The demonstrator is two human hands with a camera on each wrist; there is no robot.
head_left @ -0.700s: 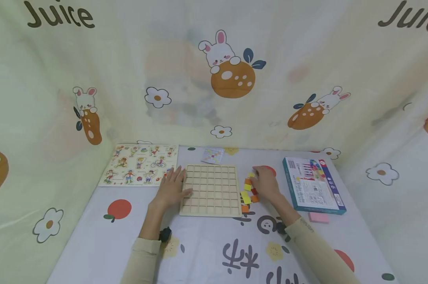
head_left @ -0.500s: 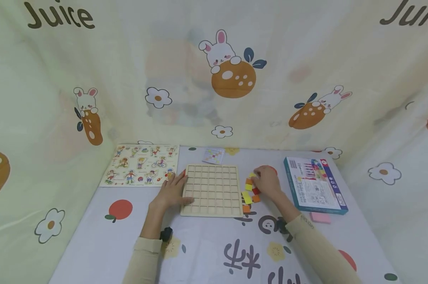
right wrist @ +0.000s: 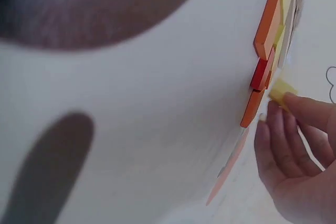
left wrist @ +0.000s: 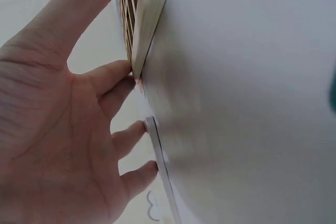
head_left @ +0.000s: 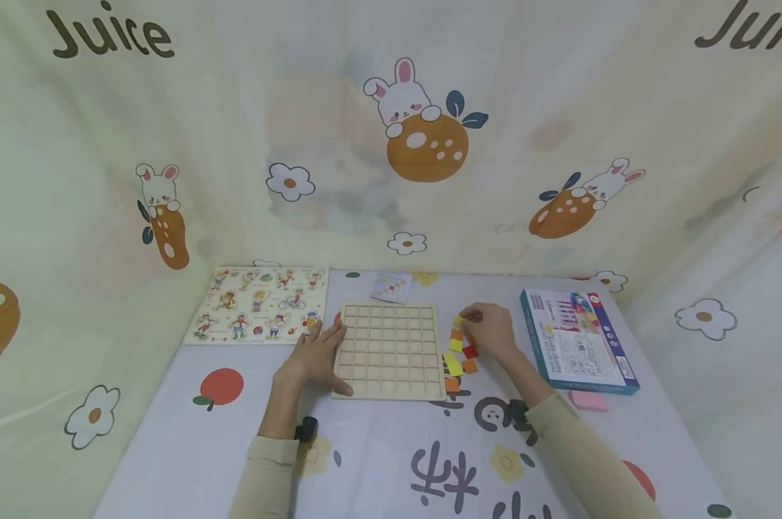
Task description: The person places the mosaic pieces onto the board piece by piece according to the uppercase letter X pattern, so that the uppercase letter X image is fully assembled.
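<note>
Nearest the body, the left hand (head_left: 314, 355) lies flat on the tablecloth (head_left: 378, 461) with straight fingers (left wrist: 118, 85) pressed against the left edge of the wooden grid board (head_left: 389, 350), the thumb along its near corner; it holds nothing, and seems to be there to brace the board so it does not slide. In the left wrist view the fingertips meet the board's side wall, and one touches a thin flat edge beyond it, though what that is cannot be told.

Across the board, the right hand (head_left: 491, 333) pinches a small yellow block (right wrist: 282, 92) between thumb and fingertips, lifted just above the pile. The loose blocks (head_left: 458, 355), orange, red and yellow, lie directly beneath and to the left of that grip, bunched against the board's right edge, likely kept close for short reaches. All the board's cells appear unfilled.

Right of the pinching hand, well apart, a printed puzzle box (head_left: 579, 341) lies flat, with a pink pad (head_left: 588, 401) by its near corner. Beyond the bracing hand sits a picture peg puzzle (head_left: 258, 304), and past the board's far edge a small pattern card (head_left: 391, 285), probably laid there to be read.
</note>
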